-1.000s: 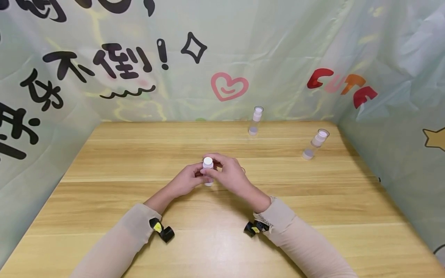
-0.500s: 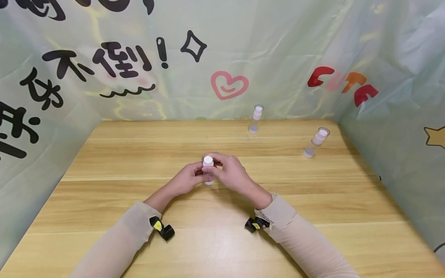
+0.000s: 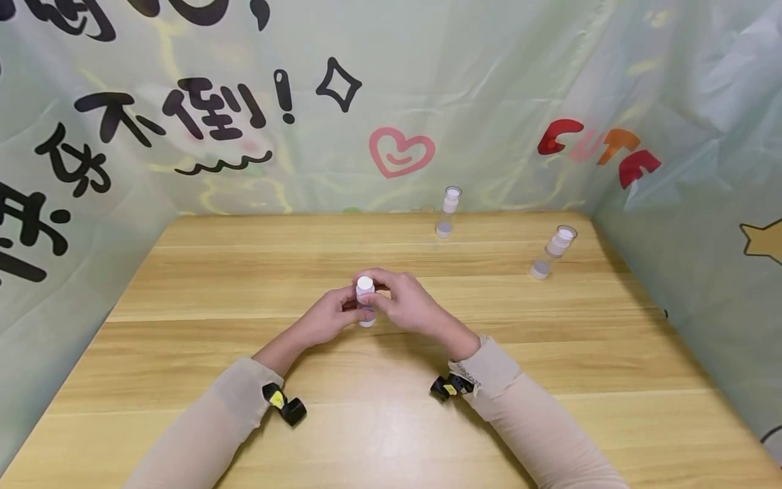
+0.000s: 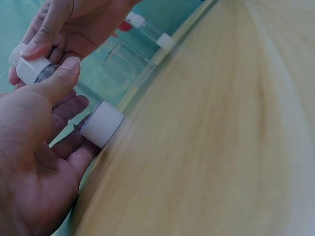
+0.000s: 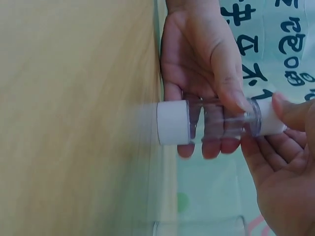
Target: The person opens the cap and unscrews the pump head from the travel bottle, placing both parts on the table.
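A clear bottle with a white base and a white top (image 3: 365, 284) stands upright at the table's middle, between both hands. My left hand (image 3: 326, 317) holds its clear body, the thumb across the front and the fingers behind, as the right wrist view shows. My right hand (image 3: 412, 307) pinches the white top part (image 5: 270, 118) between thumb and fingers. In the left wrist view the white base (image 4: 103, 124) is right at the tabletop. A clear open-topped cap (image 4: 130, 64) stands just beyond the bottle; in the head view the right hand hides it.
Two similar bottles with white tops and clear caps stand farther off, one bottle (image 3: 448, 212) at the back edge and another bottle (image 3: 552, 252) at the back right. The wooden table (image 3: 214, 272) is bordered by a printed pale green curtain (image 3: 489, 102) behind and at the sides.
My right thumb has shifted slightly rightward across the white top, and the right wrist has turned a little. The left hand and the bottle have stayed in place.
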`<state>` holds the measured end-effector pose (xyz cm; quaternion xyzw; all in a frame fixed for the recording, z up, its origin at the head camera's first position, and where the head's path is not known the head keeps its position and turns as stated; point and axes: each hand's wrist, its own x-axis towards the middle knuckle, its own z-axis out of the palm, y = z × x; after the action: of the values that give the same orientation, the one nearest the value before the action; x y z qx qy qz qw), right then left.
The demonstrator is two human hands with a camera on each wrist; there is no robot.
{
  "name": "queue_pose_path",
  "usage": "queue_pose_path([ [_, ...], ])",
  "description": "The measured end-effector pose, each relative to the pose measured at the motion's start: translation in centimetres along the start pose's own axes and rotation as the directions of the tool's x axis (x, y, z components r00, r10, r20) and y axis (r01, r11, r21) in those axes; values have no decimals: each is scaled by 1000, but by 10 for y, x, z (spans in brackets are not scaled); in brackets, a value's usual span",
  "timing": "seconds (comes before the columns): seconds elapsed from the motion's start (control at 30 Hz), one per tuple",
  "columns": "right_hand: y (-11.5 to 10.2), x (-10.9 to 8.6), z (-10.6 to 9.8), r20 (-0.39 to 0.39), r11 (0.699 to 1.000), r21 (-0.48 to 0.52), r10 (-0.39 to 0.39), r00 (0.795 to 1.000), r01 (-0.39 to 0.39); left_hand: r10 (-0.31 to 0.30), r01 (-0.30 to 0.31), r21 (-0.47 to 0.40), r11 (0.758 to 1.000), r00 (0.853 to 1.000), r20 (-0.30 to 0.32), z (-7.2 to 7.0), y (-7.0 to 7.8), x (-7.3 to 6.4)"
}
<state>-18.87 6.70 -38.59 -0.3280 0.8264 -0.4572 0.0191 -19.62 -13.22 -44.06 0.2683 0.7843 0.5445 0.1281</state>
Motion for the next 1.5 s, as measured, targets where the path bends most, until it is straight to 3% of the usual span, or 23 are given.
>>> queue_pose_path([
  [0.13,5,0,-3,47,992,129,7,999,-13,-13,13,-8,1000,1000,-1,1,-1,0],
  [0.2,5,0,-4,55,989,146,8,998,-16,-5,5,-13,1000,1000,2,2,-1,-1],
  [0.3,3,-1,-5,27,997,73,-2,1000,0,8,-8,-9,1000,1000,5,2,-1,0],
  [0.43,-5,-3,-4,-67,1000,-18,-6,998,5,12,-12,10,1000,1000,4,1,-2,0],
  [0.73,-13,-4,15,-203,993,-74,79,976,-95,23,-23,10,1000,1000,-5,1,-3,1],
  [0.97,-14,-4,20,-254,987,-132,58,965,-95,2,-2,0,1000,1000,-20,2,-2,-1],
  [1.1,-13,-3,17,-239,986,-144,46,970,-82,-17,17,3,1000,1000,-17,1,4,-2],
  [1.23,-12,-2,12,-176,988,-136,46,983,-71,-16,17,5,1000,1000,-15,1,4,-1],
  [1.5,-7,0,-2,-39,997,-19,73,997,-74,20,-20,3,1000,1000,-11,0,-2,1],
])
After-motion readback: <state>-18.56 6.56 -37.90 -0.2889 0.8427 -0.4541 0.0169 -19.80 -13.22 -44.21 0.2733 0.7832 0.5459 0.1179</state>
